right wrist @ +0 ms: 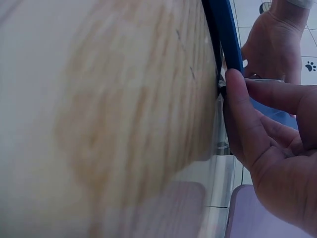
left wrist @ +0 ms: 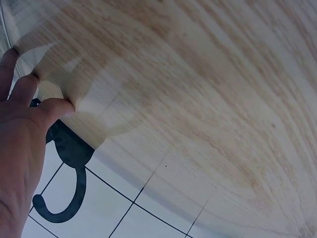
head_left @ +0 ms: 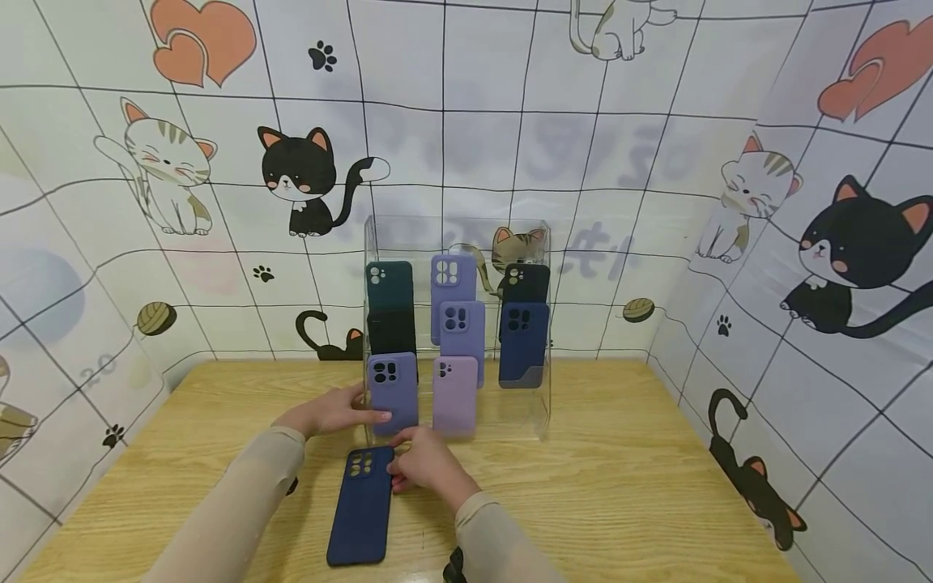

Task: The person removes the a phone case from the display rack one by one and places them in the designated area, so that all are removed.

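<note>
My right hand (head_left: 430, 465) pinches the upper right edge of a dark blue phone case (head_left: 359, 518) at the table's front. Its camera cutouts are at the far end. In the right wrist view, the blue edge of this case runs between thumb and fingers (right wrist: 242, 106). My left hand (head_left: 335, 411) is at the left side of a clear acrylic stand (head_left: 510, 417). One straight digit lies across the lower part of a lavender phone case (head_left: 394, 385) in the bottom row. The left wrist view shows the left fingers (left wrist: 25, 89) spread, with no object between them.
Beside the lavender case stands a pink-lilac case (head_left: 455, 397). Higher tiers hold a dark green case (head_left: 389, 283), two more purple cases, a black case (head_left: 526, 279) and a navy case (head_left: 523, 344). Behind the wooden table (head_left: 619, 470) hangs a cat-print sheet (head_left: 481, 154).
</note>
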The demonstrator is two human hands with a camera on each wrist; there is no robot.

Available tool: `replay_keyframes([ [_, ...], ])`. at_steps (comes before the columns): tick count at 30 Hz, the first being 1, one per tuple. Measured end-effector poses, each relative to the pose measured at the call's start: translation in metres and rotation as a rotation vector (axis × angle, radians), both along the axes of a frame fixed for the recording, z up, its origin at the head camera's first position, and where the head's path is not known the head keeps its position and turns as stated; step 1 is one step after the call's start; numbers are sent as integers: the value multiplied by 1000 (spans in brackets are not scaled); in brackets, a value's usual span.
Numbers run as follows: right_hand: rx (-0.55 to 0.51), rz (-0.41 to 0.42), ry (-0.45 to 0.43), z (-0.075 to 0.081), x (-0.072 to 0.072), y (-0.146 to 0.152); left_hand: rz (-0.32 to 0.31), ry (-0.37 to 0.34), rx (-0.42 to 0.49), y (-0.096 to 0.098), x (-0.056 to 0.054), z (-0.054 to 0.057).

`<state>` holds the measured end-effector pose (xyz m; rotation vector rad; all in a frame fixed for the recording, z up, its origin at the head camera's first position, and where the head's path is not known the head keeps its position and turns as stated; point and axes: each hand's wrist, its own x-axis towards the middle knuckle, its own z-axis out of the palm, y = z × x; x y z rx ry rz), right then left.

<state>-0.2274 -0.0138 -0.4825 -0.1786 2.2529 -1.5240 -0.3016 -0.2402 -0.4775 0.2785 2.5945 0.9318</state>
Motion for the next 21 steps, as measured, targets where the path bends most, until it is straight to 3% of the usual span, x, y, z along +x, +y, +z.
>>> replay_keyframes([
  [6,54,37,24,5,-3,7,3,-15,18,1,1,0],
  [12,55,54,102,24,-10,20,3,-7,5,1,1,-1],
  [17,47,60,224,54,-17,37,10,-14,10,0,2,-2],
  [21,134,43,412,80,-20,52,17,-8,13,-1,3,-3],
])
